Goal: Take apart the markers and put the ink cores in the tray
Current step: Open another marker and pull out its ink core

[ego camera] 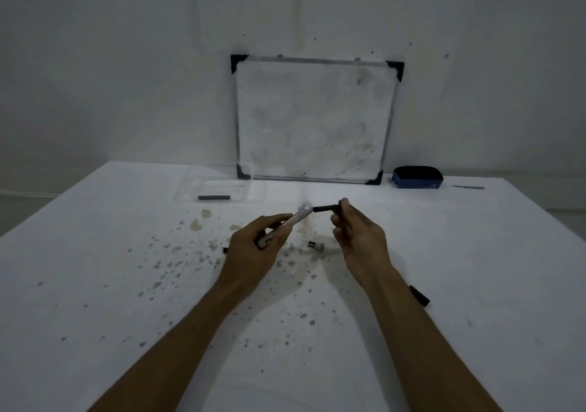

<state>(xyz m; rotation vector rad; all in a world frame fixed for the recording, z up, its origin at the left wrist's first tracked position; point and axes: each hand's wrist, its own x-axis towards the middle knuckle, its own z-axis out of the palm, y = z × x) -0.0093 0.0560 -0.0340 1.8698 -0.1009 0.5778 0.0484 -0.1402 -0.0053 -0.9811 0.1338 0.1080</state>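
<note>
My left hand grips a white marker barrel that points up and to the right. Fingertips of my right hand pinch a dark ink core, which sticks partly out of the barrel's open end. A clear plastic tray sits at the back left of the table, and one dark ink core lies in it. A small white marker end piece lies on the table between my hands.
A whiteboard leans on the wall at the table's back edge, a blue eraser to its right. A black cap lies beside my right forearm, a small black bit left of my left hand. Ink spots stain the table.
</note>
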